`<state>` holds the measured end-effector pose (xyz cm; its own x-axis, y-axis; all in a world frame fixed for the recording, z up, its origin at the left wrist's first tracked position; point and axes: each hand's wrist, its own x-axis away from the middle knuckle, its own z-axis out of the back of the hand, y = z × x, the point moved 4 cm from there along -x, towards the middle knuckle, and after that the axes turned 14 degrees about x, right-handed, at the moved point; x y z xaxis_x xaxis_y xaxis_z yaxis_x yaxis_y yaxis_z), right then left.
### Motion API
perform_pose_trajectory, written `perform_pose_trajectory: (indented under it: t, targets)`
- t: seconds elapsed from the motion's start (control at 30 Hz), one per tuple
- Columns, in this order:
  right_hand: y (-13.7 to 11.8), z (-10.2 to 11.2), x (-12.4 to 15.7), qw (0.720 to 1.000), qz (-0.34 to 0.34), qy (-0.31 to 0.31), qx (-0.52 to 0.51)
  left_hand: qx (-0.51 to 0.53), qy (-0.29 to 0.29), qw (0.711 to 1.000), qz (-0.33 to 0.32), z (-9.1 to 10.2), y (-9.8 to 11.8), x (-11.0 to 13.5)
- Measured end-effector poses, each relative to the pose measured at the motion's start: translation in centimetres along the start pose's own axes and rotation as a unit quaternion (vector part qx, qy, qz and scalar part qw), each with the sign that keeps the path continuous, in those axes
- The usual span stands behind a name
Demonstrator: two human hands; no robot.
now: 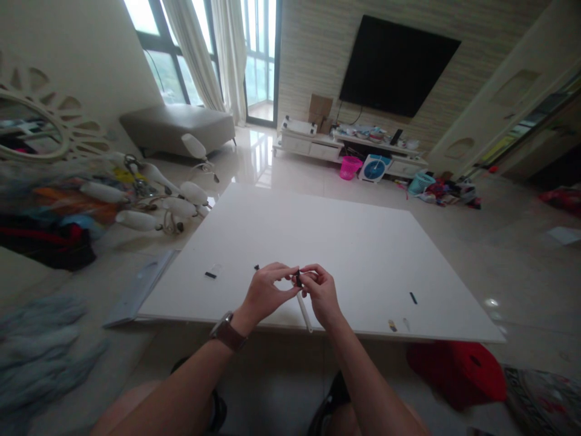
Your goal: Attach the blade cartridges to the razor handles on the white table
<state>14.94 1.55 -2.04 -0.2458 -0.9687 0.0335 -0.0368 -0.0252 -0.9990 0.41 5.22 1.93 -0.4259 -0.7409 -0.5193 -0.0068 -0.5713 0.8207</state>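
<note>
Just below the centre of the frame, the left hand [267,289] and the right hand [321,292] meet over the table, with fingertips close together. Both hands are closed by pinching: thumb and fingers of each grip a small black piece [298,278] between them. Its long axis runs almost up and down in the frame, with the top end leaning slightly to the left; the fingers cover part of it, so I cannot tell which end is its front.

Directly under the hands, a thin white stick [304,312] slants from upper left to lower right, its lower end at the near edge of the white table [295,224]. Its upper end is near the fingers, and I cannot tell if it touches the black piece.

Left of the hands are a tiny dark part [256,267] and, farther out, a short black bar [210,275] which lies nearly sideways. At the right of the tabletop, a dark strip [413,298] is tilted from upper left to lower right, and nearer the edge lies a small tan-and-black piece [393,326].

Beyond the table, at upper right, a black television [399,65] hangs on the wall.
</note>
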Motion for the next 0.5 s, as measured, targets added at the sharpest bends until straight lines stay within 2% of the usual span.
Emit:
perform_pose_trajectory:
  t: [0.17,0.33,0.5]
  targets:
    - [-0.2,0.0,0.0,1.0,-0.012,-0.018,0.009,0.007,0.011,1.0,0.001,0.2,-0.2,-0.1]
    - [-0.3,0.2,-0.2,1.0,-0.007,-0.017,0.011,-0.006,-0.006,1.0,0.002,0.0,-0.6,0.0]
    - [-0.2,0.8,-0.2,0.998,0.002,0.024,0.066,-0.036,0.001,0.999,0.011,0.1,-1.0,0.1]
